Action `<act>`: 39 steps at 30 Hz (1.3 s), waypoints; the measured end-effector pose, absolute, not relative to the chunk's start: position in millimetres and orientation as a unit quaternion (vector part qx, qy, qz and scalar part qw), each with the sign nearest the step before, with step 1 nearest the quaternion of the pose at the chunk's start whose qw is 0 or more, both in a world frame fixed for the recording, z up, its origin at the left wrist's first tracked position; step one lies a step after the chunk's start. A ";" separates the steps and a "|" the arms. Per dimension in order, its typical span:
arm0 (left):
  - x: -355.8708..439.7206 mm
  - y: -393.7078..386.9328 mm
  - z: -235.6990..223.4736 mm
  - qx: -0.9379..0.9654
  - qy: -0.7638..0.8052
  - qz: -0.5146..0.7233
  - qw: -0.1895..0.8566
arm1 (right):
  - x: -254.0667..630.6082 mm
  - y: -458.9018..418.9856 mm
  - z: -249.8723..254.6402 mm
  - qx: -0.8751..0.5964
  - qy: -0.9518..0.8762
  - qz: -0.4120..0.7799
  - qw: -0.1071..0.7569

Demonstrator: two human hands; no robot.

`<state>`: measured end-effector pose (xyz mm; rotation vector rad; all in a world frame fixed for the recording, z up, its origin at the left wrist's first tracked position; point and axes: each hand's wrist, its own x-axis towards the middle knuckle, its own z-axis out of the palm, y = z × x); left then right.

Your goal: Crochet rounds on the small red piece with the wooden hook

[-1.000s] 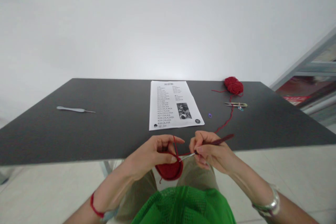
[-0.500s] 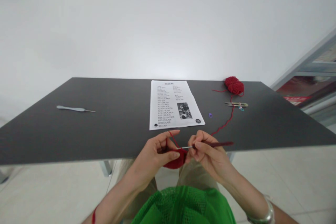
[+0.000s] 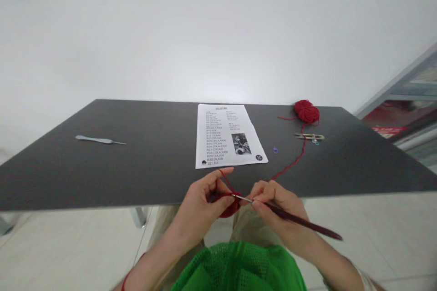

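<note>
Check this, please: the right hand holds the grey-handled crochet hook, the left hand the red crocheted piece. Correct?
No: the head view shows the right hand holding a dark-red-handled crochet hook. The grey-handled one lies on the table. The left hand does hold the red crocheted piece.

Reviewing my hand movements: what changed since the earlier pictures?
The right hand swung the crochet hook's handle from over the table to down-right past its edge; the red crocheted piece rose, mostly behind the left hand. The yarn ball and pattern sheet stayed put.
</note>
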<state>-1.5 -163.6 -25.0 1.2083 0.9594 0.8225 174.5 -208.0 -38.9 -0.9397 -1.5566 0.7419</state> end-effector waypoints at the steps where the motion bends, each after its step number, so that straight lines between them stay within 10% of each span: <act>1: -1.4 -163.9 -25.9 0.534 0.422 0.364 0.635 | 173.0 -208.6 -40.2 -0.397 -0.667 0.291 0.558; 28: 6.6 -176.4 -35.2 0.339 0.441 0.374 0.742 | 163.6 -207.8 -72.9 -0.333 -0.841 -0.071 0.420; 39: 2.8 -181.4 -29.3 0.444 0.480 0.418 0.630 | 158.6 -212.6 -65.7 -0.399 -0.529 0.440 0.607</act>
